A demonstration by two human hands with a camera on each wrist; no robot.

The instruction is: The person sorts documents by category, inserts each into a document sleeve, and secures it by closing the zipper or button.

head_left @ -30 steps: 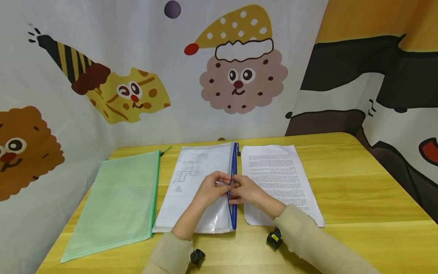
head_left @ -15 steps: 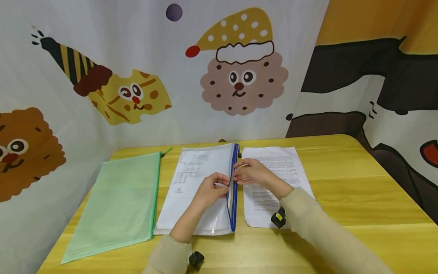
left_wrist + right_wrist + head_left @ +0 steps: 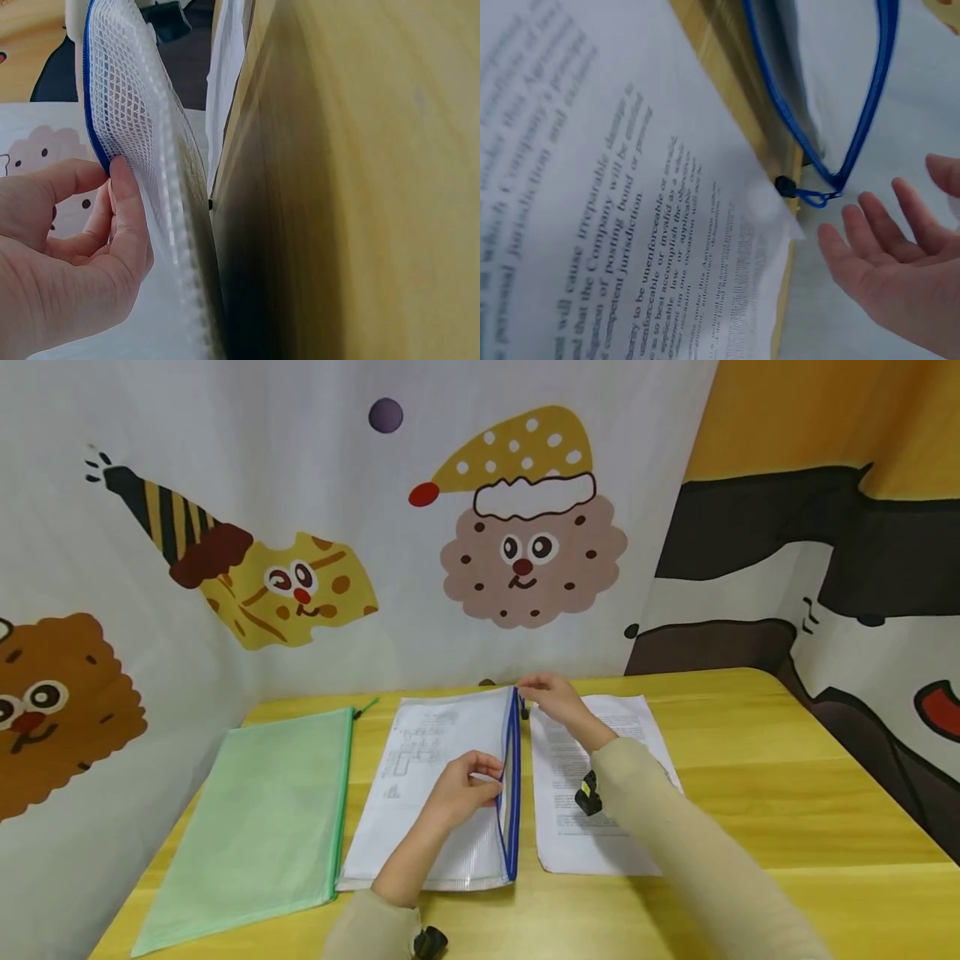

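Note:
A clear mesh zip pouch (image 3: pixel 420 852) with a blue zipper edge lies in front of me, with a printed sheet showing through it. My left hand (image 3: pixel 459 792) pinches the upper zipper edge (image 3: pixel 93 139) between thumb and fingers, lifting it so the mouth gapes. My right hand (image 3: pixel 557 700) is at the pouch's far right corner. In the right wrist view its fingers are spread, near the zipper slider and its blue cord pull (image 3: pixel 810 197) with a black end, holding nothing. The two blue zipper sides meet at that slider.
A green zip pouch (image 3: pixel 251 827) lies flat at the left. To the right of the clear pouch are printed paper sheets (image 3: pixel 592 852), under my right forearm. The wooden table (image 3: pixel 787 793) ends at a cartoon-printed curtain (image 3: pixel 315 664).
My right hand has moved from beside my left hand along the zipper to the far corner, its fingers off the edge. My left hand keeps its pinch, and the pouch mouth gapes more visibly.

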